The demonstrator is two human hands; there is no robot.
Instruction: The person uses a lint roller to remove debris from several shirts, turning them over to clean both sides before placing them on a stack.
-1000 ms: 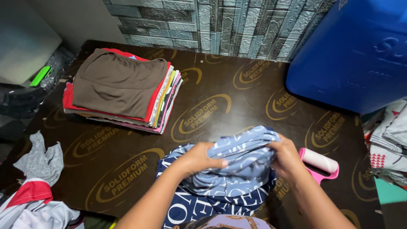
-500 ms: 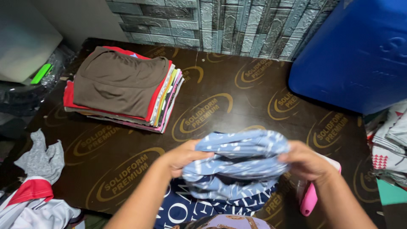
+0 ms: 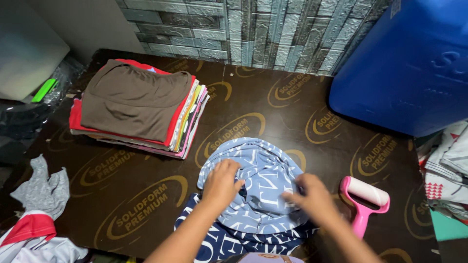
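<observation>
A light blue garment [image 3: 253, 180] with pale lettering lies bunched on the near middle of a dark brown table [image 3: 302, 112], directly under my hands. It lies in a rounded heap, a little longer running away from me than across, and overlaps a navy piece with white letters [image 3: 219, 238] at the table's near edge. My left hand [image 3: 222, 185] rests on its left side, fingers curled and pressing into the cloth. My right hand [image 3: 312, 197] lies on its right side, fingers spread flat; I cannot tell if it pinches any fabric. Both hands are about equally near. A pink lint roller [image 3: 365, 197] lies just right of my right hand. To the far left sits a stack of folded clothes [image 3: 136, 104], brown on top. A blue plastic container [image 3: 409, 63] stands at the far right.
</observation>
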